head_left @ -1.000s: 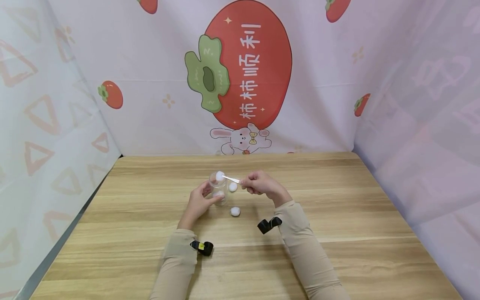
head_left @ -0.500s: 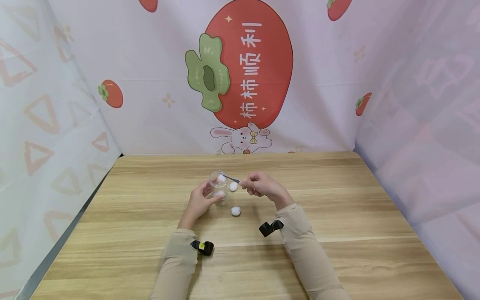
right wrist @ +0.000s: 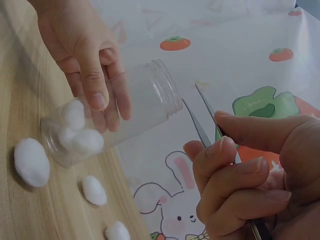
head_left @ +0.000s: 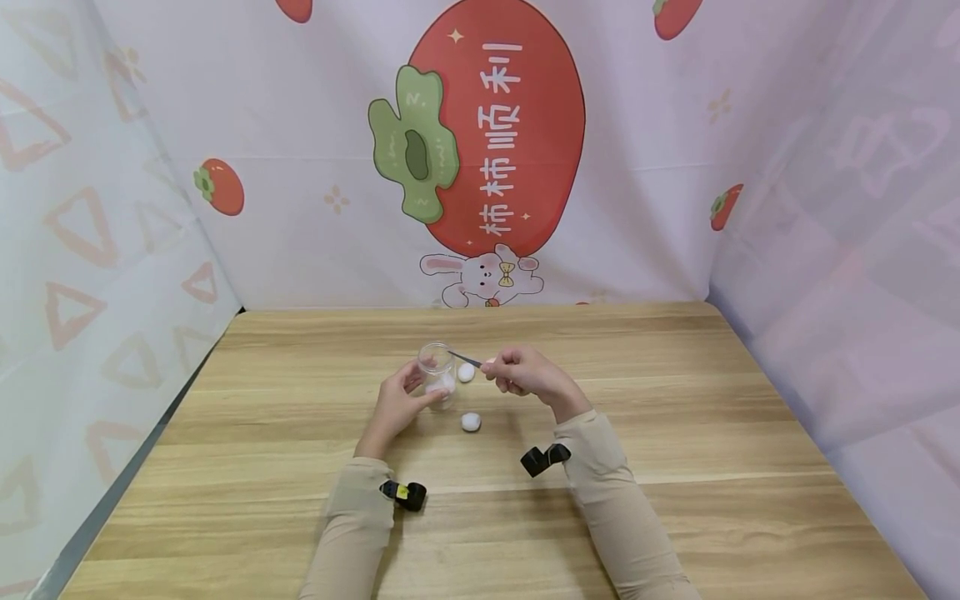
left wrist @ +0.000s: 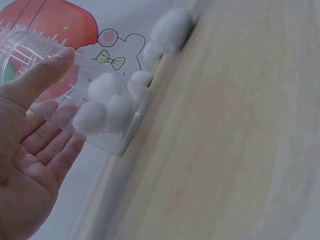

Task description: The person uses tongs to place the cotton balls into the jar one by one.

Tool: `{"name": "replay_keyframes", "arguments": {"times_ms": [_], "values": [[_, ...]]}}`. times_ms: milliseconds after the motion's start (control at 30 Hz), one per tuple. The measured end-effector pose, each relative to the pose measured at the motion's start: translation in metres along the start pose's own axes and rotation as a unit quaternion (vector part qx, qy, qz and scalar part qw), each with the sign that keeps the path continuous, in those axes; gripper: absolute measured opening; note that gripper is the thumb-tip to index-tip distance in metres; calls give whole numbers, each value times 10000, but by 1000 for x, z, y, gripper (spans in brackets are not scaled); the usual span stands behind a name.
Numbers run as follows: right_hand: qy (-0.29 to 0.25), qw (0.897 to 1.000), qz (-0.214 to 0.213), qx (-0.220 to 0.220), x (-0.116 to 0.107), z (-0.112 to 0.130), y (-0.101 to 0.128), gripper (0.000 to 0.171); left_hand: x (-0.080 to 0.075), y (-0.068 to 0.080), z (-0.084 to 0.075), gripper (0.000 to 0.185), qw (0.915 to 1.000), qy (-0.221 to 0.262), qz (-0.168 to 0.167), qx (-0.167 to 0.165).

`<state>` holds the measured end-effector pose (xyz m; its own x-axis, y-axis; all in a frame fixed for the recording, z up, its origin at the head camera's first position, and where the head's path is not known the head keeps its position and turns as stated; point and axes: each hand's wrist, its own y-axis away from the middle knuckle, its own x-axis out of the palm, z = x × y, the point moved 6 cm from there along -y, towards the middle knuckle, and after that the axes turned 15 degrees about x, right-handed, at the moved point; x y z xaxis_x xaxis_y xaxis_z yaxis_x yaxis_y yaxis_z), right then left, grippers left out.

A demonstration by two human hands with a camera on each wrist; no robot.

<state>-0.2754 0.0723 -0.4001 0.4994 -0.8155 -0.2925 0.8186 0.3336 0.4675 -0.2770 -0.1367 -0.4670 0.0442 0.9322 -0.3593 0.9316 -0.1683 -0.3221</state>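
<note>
Left hand [head_left: 397,402] grips clear jar [head_left: 437,372] standing mid-table, thumb and fingers curled round its wall; cotton balls [left wrist: 102,102] sit in its bottom. Right hand [head_left: 525,372] pinches metal tweezers [head_left: 465,359], tips slightly apart, empty, just right of the jar mouth. One loose cotton ball [head_left: 467,372] lies just right of jar, between the hands; another cotton ball [head_left: 470,422] nearer, well apart from the tips. Wooden table [head_left: 675,467]; fabric backdrop [head_left: 495,142] with big persimmon and rabbit print at far side, patterned sheets left and right. Versus a second ago: ball once held by tweezers over jar mouth is gone from tips, now inside jar; tweezers pulled back right.
</note>
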Motion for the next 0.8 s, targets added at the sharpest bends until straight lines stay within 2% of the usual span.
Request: {"name": "replay_keyframes", "arguments": {"times_ms": [367,800], "values": [[-11,10000,20,8,-1,-8,2,23,1,1,-1,67,9999,-17,11,-100],[-143,9996,73,252,4,-25,5,27,0,1,-3,67,9999,1,10,-123]]}}
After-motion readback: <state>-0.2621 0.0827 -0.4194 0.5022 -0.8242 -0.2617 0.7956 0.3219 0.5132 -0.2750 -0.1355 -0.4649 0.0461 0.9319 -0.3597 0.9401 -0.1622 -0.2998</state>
